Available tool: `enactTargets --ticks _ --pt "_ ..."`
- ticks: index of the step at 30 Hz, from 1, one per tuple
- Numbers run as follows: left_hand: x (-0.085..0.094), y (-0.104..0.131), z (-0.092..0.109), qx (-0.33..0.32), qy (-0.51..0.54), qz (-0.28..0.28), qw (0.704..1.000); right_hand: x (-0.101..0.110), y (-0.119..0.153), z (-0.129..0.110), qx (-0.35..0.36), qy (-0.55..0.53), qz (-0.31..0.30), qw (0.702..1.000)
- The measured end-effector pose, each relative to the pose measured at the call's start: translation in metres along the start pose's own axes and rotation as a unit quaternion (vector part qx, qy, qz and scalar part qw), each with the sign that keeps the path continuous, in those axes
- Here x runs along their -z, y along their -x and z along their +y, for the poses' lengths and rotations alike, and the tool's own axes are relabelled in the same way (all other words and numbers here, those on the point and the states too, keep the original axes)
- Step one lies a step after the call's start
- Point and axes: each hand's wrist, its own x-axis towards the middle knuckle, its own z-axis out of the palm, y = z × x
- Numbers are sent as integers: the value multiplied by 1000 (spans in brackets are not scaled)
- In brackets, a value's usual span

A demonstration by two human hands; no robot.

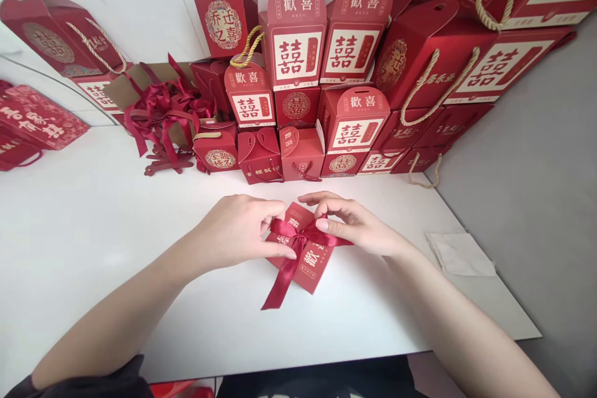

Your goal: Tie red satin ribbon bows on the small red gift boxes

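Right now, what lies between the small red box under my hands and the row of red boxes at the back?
Only bare white table, seen in the head view.

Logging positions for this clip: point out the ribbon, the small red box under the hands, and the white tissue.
ribbon (284,273), head view, hanging tail
small red box (318,264), head view, top face
white tissue (459,254), head view, middle

Two hands (237,230) (354,224); one flat red box (308,261); one ribbon (289,261); one napkin (459,254).
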Motion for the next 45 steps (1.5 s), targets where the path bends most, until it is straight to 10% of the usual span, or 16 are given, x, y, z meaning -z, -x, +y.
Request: enactTargets --ticks 19,31,34,38,45 --pt "-5 -18 -26 37 82 -31 995 3 -6 15 20 -71 -8 997" --pt "-31 -39 -75 -85 481 -145 861 16 -2 12 11 -33 32 999" --pt "-29 -39 -77 -95 461 -147 870 29 5 4 -84 26 42 995" --pt "-24 -37 -71 -77 423 -127 894 29 8 1 -200 -26 -133 971" --pt "-24 -33 -55 -34 383 -85 919 12 11 -4 -163 -125 -158 966"
